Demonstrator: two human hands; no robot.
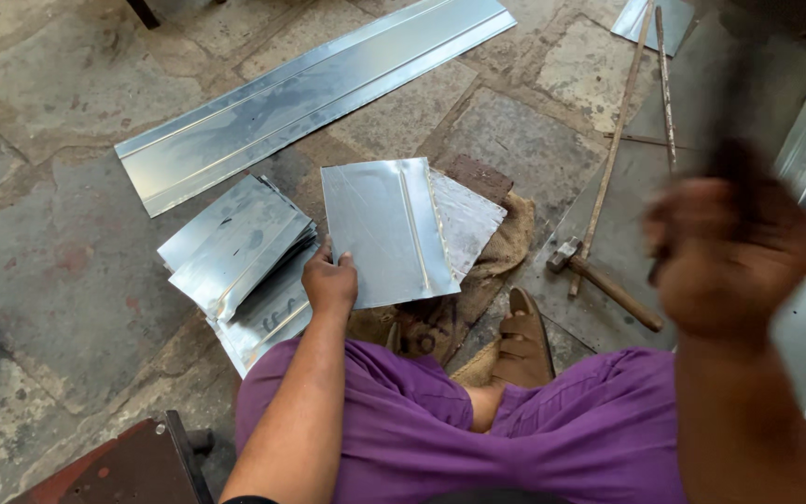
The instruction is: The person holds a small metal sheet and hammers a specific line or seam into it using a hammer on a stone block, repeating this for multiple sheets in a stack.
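My left hand (pixel 329 281) grips the near left corner of a rectangular metal sheet (pixel 386 227) with a raised seam along its right side. The sheet rests on another sheet (pixel 470 219) over a block wrapped in burlap (pixel 506 245). My right hand (pixel 729 252) is raised close to the camera and blurred. It is closed around a dark handle (pixel 737 103) that points up; the tool's head is out of view.
A stack of folded metal sheets (pixel 240 257) lies left of my hand. A long metal strip (pixel 310 93) lies beyond. A hammer (pixel 604 280) and thin rods (pixel 613 149) lie on a sheet at right. My sandalled foot (pixel 521 338) and purple trousers (pixel 478 429) are below.
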